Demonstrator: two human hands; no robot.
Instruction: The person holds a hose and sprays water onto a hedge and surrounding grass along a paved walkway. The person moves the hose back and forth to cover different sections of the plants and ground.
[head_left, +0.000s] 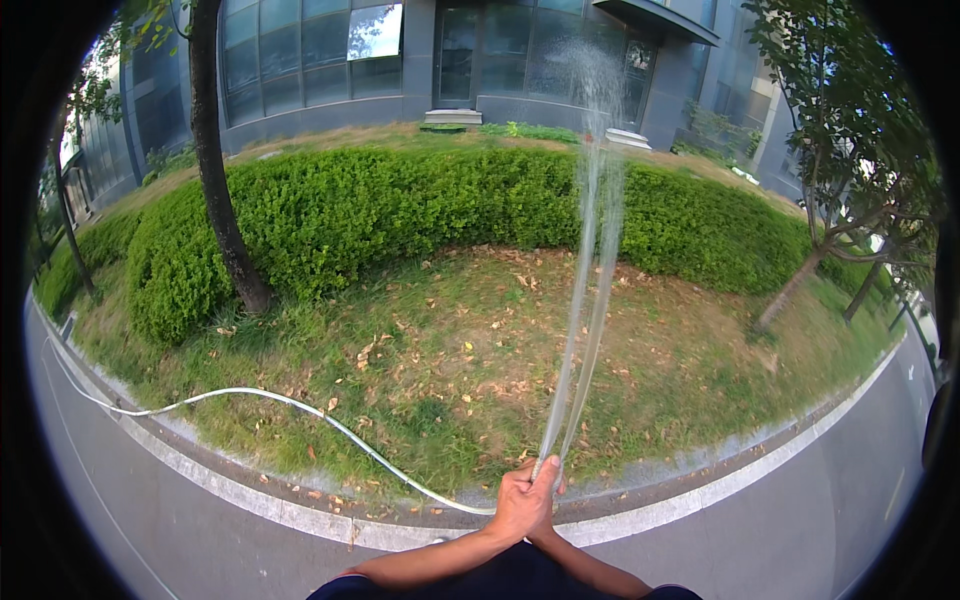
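Note:
Both my hands are together at the end of a pale garden hose (360, 442), low in the view and right of the middle. My left hand (519, 501) is wrapped around the hose end, its thumb pointing up along the mouth. My right hand (561, 484) closes on the same spot from behind and is largely hidden by the left. Two streams of water (589, 262) leave the hose, rise over the grass and hedge, and break into spray in front of the building. The hose runs left from my hands across the grass edge to the road.
A curved stone kerb (315, 519) divides the asphalt road (195, 547) from grass strewn with dry leaves (465, 360). Beyond lies a clipped green hedge (420, 195). Trees stand left, by a trunk (217, 172), and right (795, 289). A glass-fronted building (292, 67) fills the back.

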